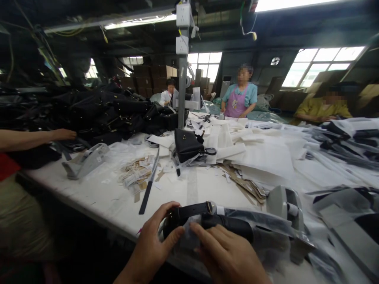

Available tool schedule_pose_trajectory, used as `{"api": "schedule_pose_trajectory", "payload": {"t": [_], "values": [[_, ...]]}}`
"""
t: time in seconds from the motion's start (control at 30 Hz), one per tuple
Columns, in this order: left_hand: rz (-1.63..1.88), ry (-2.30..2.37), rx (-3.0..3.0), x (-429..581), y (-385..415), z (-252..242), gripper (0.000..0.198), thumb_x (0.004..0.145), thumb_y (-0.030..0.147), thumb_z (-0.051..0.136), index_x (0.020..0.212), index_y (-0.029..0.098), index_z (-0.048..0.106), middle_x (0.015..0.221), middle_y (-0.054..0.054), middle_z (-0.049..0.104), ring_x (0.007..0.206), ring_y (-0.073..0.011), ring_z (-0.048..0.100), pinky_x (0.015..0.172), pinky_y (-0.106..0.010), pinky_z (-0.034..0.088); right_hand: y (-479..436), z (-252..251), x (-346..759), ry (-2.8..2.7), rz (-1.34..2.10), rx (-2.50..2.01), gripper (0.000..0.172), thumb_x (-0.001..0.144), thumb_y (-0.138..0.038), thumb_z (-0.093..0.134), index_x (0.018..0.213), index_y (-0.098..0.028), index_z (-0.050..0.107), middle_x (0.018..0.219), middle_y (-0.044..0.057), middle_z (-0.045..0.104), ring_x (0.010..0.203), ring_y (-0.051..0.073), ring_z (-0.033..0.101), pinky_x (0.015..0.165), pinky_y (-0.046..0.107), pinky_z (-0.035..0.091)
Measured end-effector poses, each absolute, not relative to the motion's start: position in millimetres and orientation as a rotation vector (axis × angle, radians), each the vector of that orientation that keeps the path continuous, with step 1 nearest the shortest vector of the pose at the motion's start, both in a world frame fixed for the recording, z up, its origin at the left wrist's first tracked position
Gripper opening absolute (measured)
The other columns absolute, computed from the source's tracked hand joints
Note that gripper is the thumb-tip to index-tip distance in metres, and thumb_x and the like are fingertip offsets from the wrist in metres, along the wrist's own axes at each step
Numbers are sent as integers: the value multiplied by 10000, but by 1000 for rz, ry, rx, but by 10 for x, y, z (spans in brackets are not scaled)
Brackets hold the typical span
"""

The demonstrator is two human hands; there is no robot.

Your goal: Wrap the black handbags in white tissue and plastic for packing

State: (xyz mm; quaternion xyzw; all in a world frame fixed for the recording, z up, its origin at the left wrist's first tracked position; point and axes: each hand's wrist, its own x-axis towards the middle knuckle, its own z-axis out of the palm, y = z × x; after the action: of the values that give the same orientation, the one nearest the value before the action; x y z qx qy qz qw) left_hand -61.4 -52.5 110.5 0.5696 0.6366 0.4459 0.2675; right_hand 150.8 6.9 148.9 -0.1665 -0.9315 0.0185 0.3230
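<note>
A black strap [192, 211] with a gold buckle lies curved across a black item [233, 227], perhaps a bag, at the table's near edge. My left hand [156, 240] grips the strap's left end, thumb below and fingers over the top. Clear plastic film [192, 224] is bunched under the strap, between both hands. My right hand [225, 248] presses the film with its index finger, the other fingers curled; its thumb is hidden. More film and grey wrapping [266, 240] extend to the right.
A tape dispenser [284, 205] stands right, another [85, 161] left. A black bag [189, 146] sits mid-table, near paper tags [137, 171] and white sheets [260, 150]. Black bags [103, 106] are piled left. A co-worker's arm [38, 138] reaches in; other people sit or stand beyond.
</note>
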Motion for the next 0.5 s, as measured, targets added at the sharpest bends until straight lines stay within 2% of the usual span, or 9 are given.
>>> {"api": "schedule_pose_trajectory", "payload": {"t": [0.1, 0.23, 0.33, 0.5], "values": [[1021, 1775, 1745, -649, -459, 1365, 394, 870, 445, 619, 1235, 312, 556, 1243, -20, 646, 1162, -204, 598, 1024, -336, 465, 152, 1407, 1325, -2524, 81, -551, 270, 930, -155, 458, 1163, -118, 589, 737, 44, 667, 598, 179, 621, 497, 267, 465], [900, 1731, 1874, -685, -381, 1567, 162, 874, 339, 611, 1031, 317, 649, 1046, 42, 710, 978, -146, 666, 882, -230, 506, 170, 1361, 1369, -2537, 111, -478, 243, 953, -136, 417, 1096, -121, 613, 753, 45, 659, 604, 159, 595, 503, 253, 444], [926, 1774, 1846, -714, -363, 1551, 129, 886, 341, 593, 993, 308, 657, 931, 70, 723, 864, -114, 687, 788, -169, 512, 186, 1354, 1436, -2556, 133, -418, 263, 967, -124, 424, 1152, -97, 609, 765, 47, 667, 608, 145, 590, 531, 242, 467], [992, 1818, 1678, -746, -439, 1442, 189, 918, 354, 529, 1051, 289, 647, 802, 84, 700, 746, -96, 695, 660, -124, 521, 229, 1369, 1496, -2594, 89, -353, 253, 972, -97, 436, 1105, -85, 651, 768, 48, 712, 575, 117, 612, 512, 212, 492]]}}
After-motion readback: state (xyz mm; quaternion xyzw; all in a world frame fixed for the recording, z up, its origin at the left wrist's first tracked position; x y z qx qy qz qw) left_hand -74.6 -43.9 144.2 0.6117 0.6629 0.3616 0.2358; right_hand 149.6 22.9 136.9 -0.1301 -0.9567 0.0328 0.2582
